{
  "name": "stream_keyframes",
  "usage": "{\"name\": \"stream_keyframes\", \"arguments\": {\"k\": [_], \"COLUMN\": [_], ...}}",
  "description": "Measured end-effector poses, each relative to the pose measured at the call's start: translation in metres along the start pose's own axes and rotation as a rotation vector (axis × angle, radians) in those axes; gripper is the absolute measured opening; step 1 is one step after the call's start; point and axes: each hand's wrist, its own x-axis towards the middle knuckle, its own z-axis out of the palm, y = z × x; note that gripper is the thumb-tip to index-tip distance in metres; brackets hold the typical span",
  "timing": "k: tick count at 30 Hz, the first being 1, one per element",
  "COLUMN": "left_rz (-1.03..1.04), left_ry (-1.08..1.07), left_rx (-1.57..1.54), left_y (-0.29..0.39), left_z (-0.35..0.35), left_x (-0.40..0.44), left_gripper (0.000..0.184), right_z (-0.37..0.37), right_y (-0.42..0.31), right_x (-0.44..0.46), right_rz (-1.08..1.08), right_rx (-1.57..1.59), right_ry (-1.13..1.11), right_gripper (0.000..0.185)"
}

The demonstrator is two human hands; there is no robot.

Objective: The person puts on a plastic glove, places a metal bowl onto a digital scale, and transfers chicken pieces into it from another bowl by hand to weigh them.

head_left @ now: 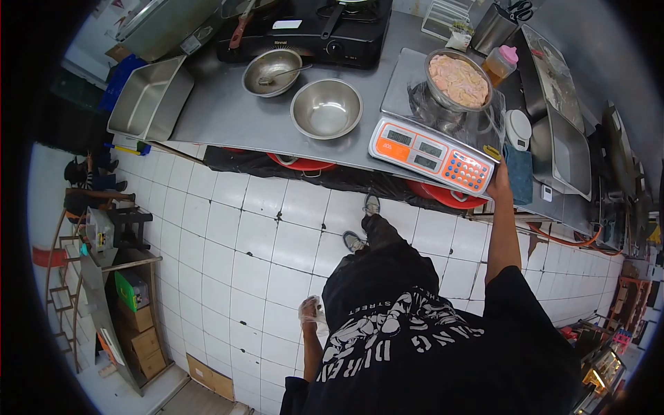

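My right hand (499,181) reaches to the front right corner of a white and orange digital scale (432,155). Its fingers are bent and partly hidden; just above them is a small yellow object (492,153), and I cannot tell whether they grip it or the scale's edge. On the scale's platform stands a metal bowl (430,84) filled with pale raw meat (458,79), with crumpled clear plastic (422,102) beside it. My left hand (310,311) hangs low at my side over the floor. Clear plastic covers its fingers, so their pose is unclear.
An empty steel bowl (326,109) and a used bowl with a spoon (273,72) sit on the steel counter (221,114). Behind them is a black gas stove (304,38). A pink-capped bottle (500,63), small white scale (518,129) and blue cloth (519,173) are right.
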Motion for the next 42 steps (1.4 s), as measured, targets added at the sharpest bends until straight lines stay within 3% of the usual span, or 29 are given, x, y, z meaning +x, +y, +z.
{"name": "stream_keyframes", "arguments": {"k": [2,5,14,18,23,25,27,29,42], "left_rz": [0.152,-0.03,0.022,0.262,0.091,0.266,0.216,-0.06,-0.078], "left_ry": [-0.013,0.007,0.035,-0.019,-0.015,-0.068,-0.051,0.037,0.018], "left_rx": [0.152,-0.147,-0.038,0.24,0.043,0.114,0.057,-0.126,-0.082], "left_y": [-0.006,0.007,0.006,-0.012,-0.013,-0.02,-0.019,0.023,0.041], "left_z": [-0.001,0.004,0.006,-0.002,-0.003,-0.006,-0.006,0.013,0.023], "left_x": [0.001,-0.007,-0.008,0.003,0.011,0.015,0.014,-0.015,-0.025], "left_gripper": [0.023,0.023,0.024,0.023,0.024,0.024,0.024,0.025,0.026], "right_z": [-0.001,-0.002,0.003,0.004,0.002,0.004,0.008,0.01,0.005], "right_y": [0.0,0.0,0.001,0.0,0.0,0.0,0.0,0.0,-0.001], "right_x": [0.001,0.001,0.0,-0.003,0.0,-0.002,-0.005,-0.006,-0.002], "right_rz": [0.005,0.005,-0.013,-0.003,-0.007,-0.014,-0.022,-0.032,0.013], "right_rx": [-0.009,-0.012,-0.005,0.002,0.004,-0.002,-0.016,-0.028,-0.028], "right_ry": [0.002,0.007,0.023,0.01,0.001,0.008,0.04,0.048,0.053], "right_gripper": [0.047,0.047,0.045,0.044,0.041,0.041,0.043,0.042,0.041]}}
